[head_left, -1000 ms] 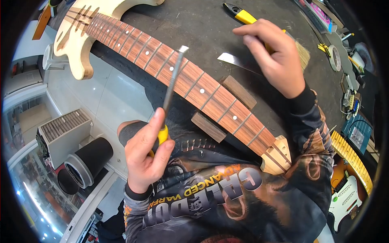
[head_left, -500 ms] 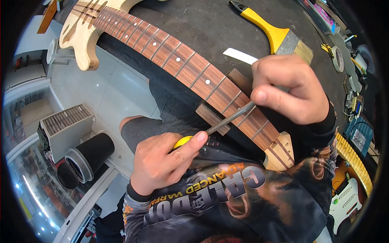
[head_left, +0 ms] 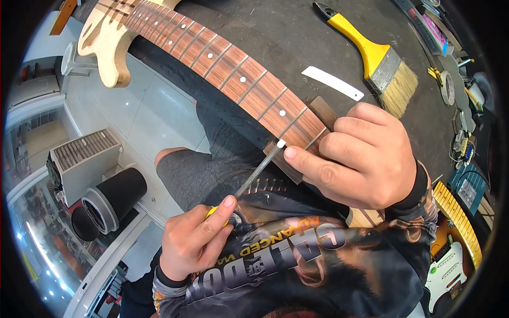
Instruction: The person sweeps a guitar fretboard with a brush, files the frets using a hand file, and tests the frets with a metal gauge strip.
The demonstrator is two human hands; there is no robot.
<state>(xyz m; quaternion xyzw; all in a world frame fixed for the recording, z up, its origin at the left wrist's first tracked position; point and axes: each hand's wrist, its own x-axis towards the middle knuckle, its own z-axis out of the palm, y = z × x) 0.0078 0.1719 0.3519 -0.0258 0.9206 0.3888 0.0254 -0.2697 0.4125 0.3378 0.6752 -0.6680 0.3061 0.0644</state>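
Observation:
A guitar neck (head_left: 243, 90) with a dark wood fingerboard, metal frets and white dots runs diagonally over the bench edge. My left hand (head_left: 196, 238) is closed round the yellow handle of a tool with a long metal shaft (head_left: 258, 172). The shaft's bright tip lies at the near edge of the fingerboard. My right hand (head_left: 366, 159) rests over the lower neck, index finger extended beside the tip and the other fingers curled; whether anything is in them is hidden. Wooden blocks (head_left: 321, 112) sit on both sides of the neck, partly covered.
On the dark bench (head_left: 254, 26) lie a white metal strip (head_left: 333, 84) and a yellow-handled brush (head_left: 371, 53). A tape roll (head_left: 448, 87) and small parts line the right side. Another guitar (head_left: 448, 265) is at the lower right. A black bin (head_left: 124, 199) stands on the floor at left.
The tool swung from upright down to the fingerboard edge. My right hand left the brush and came down onto the lower neck, uncovering the metal strip.

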